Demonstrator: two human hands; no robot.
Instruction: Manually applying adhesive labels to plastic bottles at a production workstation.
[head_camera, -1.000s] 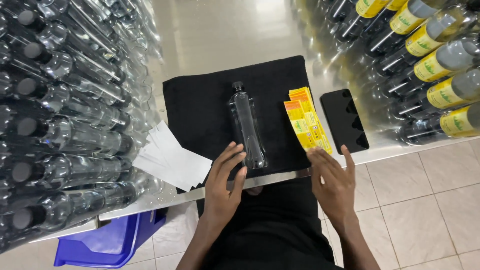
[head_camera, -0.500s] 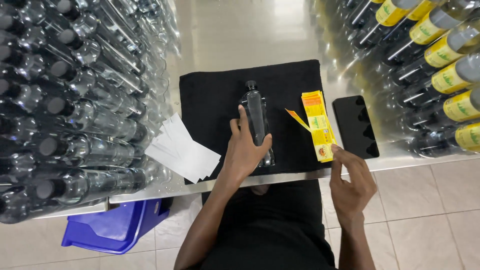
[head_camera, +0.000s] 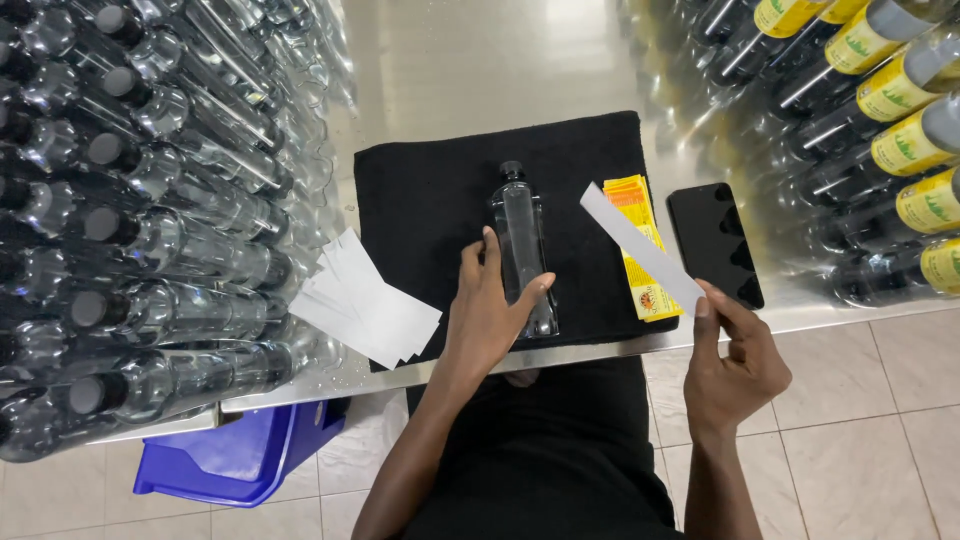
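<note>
Two bare hands work over a steel table (head_camera: 480, 60). Left hand (head_camera: 492, 305) wraps its grip around a clear bottle (head_camera: 524, 250) lying on a black cloth (head_camera: 430, 200). Right hand (head_camera: 738, 365) pinches a white label strip (head_camera: 640, 248), lifted above the yellow label stack (head_camera: 640, 285).

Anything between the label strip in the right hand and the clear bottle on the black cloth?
Nothing visible. The right hand holds the label strip raised, white side up, right of the clear bottle. Only bare black cloth lies between them. The left hand grips the bottle's lower part from its left.
</note>
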